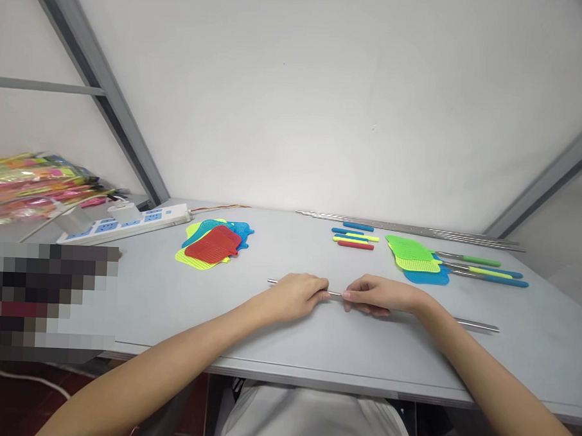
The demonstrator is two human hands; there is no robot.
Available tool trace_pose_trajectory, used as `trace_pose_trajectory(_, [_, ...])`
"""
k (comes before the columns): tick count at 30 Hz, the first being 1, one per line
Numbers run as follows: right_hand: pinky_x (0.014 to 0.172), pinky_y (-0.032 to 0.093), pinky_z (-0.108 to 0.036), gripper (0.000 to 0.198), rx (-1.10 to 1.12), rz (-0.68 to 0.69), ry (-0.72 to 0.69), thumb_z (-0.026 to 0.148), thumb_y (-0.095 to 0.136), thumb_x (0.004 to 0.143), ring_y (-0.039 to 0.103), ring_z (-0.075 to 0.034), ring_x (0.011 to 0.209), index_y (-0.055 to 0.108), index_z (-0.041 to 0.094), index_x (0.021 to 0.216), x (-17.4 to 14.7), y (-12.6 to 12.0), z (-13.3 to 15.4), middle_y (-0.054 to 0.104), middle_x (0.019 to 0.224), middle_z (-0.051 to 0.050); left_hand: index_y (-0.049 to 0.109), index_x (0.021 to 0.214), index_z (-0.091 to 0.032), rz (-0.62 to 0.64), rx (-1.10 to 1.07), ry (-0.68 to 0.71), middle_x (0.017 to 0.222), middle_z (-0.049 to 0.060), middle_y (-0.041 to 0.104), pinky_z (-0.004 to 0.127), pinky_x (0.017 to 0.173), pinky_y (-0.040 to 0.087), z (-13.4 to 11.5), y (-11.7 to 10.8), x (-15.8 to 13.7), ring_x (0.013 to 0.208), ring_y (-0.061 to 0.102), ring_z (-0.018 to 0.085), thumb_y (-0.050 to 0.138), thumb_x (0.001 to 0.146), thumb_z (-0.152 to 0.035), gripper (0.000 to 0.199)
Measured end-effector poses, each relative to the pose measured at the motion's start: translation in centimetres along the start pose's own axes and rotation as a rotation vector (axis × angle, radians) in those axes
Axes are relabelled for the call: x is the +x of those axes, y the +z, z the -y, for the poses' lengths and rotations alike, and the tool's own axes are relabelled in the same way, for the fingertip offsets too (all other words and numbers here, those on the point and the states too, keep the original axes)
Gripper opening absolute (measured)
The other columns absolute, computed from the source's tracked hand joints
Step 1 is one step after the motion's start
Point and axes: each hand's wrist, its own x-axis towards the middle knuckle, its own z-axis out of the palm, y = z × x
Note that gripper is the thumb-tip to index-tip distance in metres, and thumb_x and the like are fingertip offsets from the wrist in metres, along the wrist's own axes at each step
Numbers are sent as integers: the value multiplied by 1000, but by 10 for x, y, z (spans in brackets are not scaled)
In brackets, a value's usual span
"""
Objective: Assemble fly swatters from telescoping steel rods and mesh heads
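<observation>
A thin silver metal rod (335, 294) runs left to right just above or on the grey table. My left hand (297, 297) wraps round it near its left end, which pokes out past my knuckles. My right hand (377, 295) pinches the rod a little to the right, thumb and fingers closed. Between the hands a short bare stretch shows. A thicker part of what looks like the same rod emerges beyond my right wrist. Behind my right hand lie several assembled fly swatters (412, 250), with green, yellow and blue heads and coloured handles.
Loose swatter heads (212, 245) in red, blue and yellow are stacked at left. Several coloured handle grips (356, 245) lie at the back, before a bundle of metal rods (416, 230) along the wall. A white power strip (150, 221) and bagged swatters (36, 184) are far left.
</observation>
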Motion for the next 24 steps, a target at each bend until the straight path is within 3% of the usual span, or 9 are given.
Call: trace_pose_trajectory(24, [34,23,-17,42,-1,-2,-14,51,39,77,31,-3,35,58,13,80,1,1,-4,39,53,5,40,70,-18,-29,-4,28,69,0,54,22,50,30,3,4,-1,61,50,12,25,87,-34,27])
